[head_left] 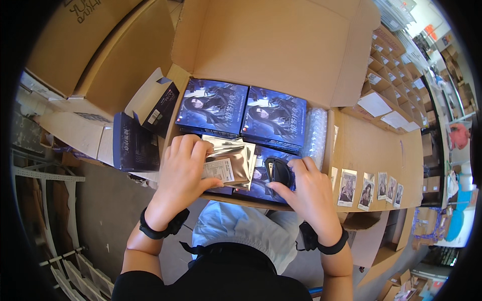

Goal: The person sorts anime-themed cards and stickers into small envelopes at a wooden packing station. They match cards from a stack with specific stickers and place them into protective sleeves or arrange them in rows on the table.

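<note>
My left hand (pixel 176 173) is closed on a small stack of shiny silver foil packets (pixel 238 158), with a white label on the top one. My right hand (pixel 312 193) grips a black, rounded hand tool (pixel 282 175) just right of the packets; its exact kind does not show. Both hands are over an open cardboard carton (pixel 271 35). Inside it lie blue printed boxes (pixel 275 118) with a long-haired figure on their lids; the nearer ones are partly hidden by my hands and the packets. Bubble wrap (pixel 316 138) fills the carton's right side.
Left of the carton stands an opened dark blue box (pixel 135 143) with its flap raised, beside large brown cartons (pixel 115 55). Several picture cards (pixel 347 188) lie in a row on the cardboard surface to the right. Behind them is a divided cardboard organizer (pixel 384 83).
</note>
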{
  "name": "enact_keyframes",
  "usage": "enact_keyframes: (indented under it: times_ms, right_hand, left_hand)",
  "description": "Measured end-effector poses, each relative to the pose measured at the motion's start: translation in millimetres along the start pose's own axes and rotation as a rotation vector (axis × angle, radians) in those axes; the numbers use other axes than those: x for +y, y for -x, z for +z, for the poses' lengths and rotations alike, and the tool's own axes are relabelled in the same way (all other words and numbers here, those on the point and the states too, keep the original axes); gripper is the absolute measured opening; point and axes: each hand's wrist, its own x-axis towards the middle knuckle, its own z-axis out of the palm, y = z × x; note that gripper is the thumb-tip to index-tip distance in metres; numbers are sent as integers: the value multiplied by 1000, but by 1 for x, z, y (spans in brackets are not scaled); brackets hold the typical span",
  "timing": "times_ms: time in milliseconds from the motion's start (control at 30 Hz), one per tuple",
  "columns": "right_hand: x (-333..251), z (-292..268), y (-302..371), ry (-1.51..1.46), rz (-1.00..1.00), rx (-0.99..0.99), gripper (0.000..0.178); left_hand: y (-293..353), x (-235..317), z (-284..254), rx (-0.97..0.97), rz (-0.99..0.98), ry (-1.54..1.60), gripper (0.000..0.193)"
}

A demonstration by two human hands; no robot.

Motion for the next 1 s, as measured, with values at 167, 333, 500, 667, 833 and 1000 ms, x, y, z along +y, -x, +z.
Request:
enact_keyframes:
  times_ms: [167,333,500,667,833,1000]
  right_hand:
    - [-19,2,-5,121,121,-67,54]
    - [-18,1,-12,106,178,-162,55]
    - [-13,5,-16,77,126,-251,49]
    - [-1,13,-11,-118,13,-150,43]
    - [5,4,-3,-777,25,-141,34]
    - [15,-23,30,-1386,321,-168,17]
  left_hand:
    - [1,-4,1,-41,-13,52,56]
    - [2,-3,-2,-34,16,51,57]
    - [4,-1,1,-20,15,60,58]
    - [1,0,0,-31,22,112,41]
    - [4,-12,-6,11,38,420,17]
    - [23,-9,-20,-72,-236,1045,4]
